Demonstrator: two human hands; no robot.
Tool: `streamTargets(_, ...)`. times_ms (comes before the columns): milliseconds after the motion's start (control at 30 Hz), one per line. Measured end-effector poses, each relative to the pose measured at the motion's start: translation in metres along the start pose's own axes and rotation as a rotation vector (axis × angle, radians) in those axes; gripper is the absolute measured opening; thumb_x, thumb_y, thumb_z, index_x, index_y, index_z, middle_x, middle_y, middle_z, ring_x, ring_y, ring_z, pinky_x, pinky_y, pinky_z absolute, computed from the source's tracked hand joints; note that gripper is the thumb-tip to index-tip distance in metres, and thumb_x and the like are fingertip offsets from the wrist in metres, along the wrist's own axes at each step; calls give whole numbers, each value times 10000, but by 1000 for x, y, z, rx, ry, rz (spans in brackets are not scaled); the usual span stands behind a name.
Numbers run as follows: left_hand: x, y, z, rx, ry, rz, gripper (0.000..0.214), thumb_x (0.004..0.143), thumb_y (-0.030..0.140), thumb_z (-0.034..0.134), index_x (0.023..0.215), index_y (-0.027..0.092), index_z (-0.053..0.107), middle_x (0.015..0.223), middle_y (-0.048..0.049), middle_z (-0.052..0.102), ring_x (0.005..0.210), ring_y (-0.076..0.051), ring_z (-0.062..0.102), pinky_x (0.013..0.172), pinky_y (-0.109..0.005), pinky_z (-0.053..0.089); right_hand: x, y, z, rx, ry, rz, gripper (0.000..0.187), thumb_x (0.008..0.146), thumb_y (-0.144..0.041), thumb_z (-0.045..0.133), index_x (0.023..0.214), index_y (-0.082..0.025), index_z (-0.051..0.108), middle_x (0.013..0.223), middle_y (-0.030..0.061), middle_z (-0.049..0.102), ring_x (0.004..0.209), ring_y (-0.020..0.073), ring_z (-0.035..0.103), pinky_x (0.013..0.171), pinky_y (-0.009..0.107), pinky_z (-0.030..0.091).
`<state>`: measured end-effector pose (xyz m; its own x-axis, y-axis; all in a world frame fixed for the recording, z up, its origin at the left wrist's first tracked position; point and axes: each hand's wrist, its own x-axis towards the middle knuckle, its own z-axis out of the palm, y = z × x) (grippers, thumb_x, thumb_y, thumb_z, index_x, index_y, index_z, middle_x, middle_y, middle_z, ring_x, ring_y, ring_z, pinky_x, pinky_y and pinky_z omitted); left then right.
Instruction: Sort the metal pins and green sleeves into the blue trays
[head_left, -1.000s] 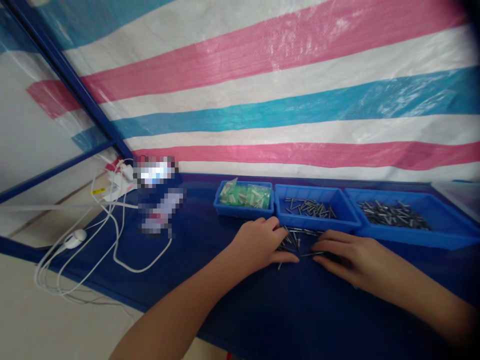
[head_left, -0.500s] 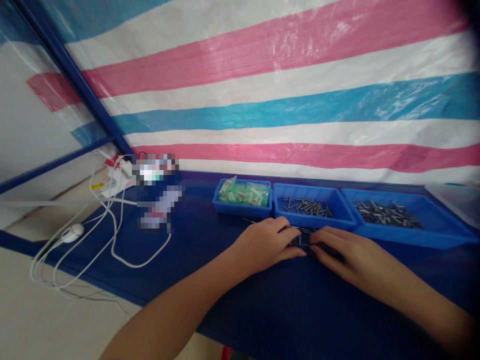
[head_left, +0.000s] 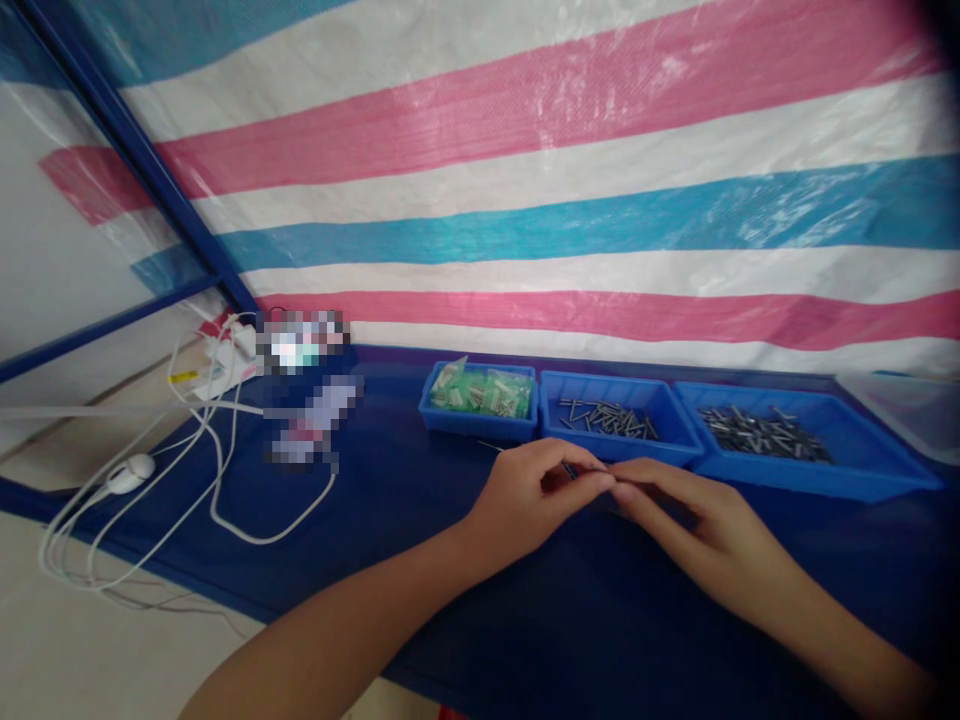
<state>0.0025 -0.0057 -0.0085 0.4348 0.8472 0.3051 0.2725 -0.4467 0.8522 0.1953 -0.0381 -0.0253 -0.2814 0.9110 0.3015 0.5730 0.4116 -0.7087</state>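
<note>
My left hand (head_left: 531,490) and my right hand (head_left: 694,510) meet fingertip to fingertip just in front of the blue bins. Each has thumb and forefinger pinched together; whatever lies between the tips is too small or hidden to name. A few dark metal bits (head_left: 571,470) show behind my left fingers. Behind the hands, the middle blue bin (head_left: 679,440) holds short metal pins (head_left: 611,419). The right blue bin (head_left: 862,478) contains a heap of darker metal pins (head_left: 761,434). In the left blue bin (head_left: 480,428) lie small clear and green bags of parts (head_left: 484,393).
A thin rod (head_left: 491,446) lies on the dark blue tabletop (head_left: 390,480) left of my hand. White cables (head_left: 217,490) tangle at the left edge, beside two blurred-out objects. A striped plastic sheet (head_left: 525,230) hangs behind, and a clear plastic container (head_left: 900,415) sits at far right.
My hands have come together from slightly apart, and their fingertips now meet. The pins seen between them on the table are mostly covered now. The view has shifted slightly.
</note>
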Motion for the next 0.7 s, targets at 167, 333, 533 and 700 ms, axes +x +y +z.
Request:
streamTargets(167, 0, 2, 0, -24, 35, 21, 216, 844, 356, 624, 917, 171, 709, 761, -21, 677, 601, -97, 536, 587, -206, 429, 3, 0, 1, 42, -13, -51, 220, 913, -324, 508, 1085, -246, 621, 1099, 59, 653, 979, 191, 616, 844, 312, 506)
streamTargets(333, 1, 4, -2, -18, 30, 145, 174, 857, 296, 613, 922, 161, 704, 853, -44, 674, 632, -97, 538, 610, -211, 444, 6, 4, 2, 82, 70, -109, 137, 882, -286, 563, 979, -257, 655, 1001, 44, 655, 932, 190, 623, 778, 305, 523)
streamTargets(533, 2, 1, -4, 12, 49, 248, 159, 878, 245, 581, 958, 152, 683, 875, -52, 655, 680, -102, 553, 627, -211, 453, 5, 7, -6, 62, 251, -176, 156, 824, -224, 647, 960, -298, 658, 934, 15, 642, 847, 180, 624, 683, 290, 513)
streamTargets(700, 2, -2, -4, 72, -23, 234, 178, 904, 257, 540, 965, 150, 668, 902, -58, 663, 718, -113, 579, 674, -221, 481, 4, 3, -10, -11, 263, -257, 149, 816, -194, 653, 936, -282, 654, 903, 13, 647, 819, 175, 620, 712, 303, 497)
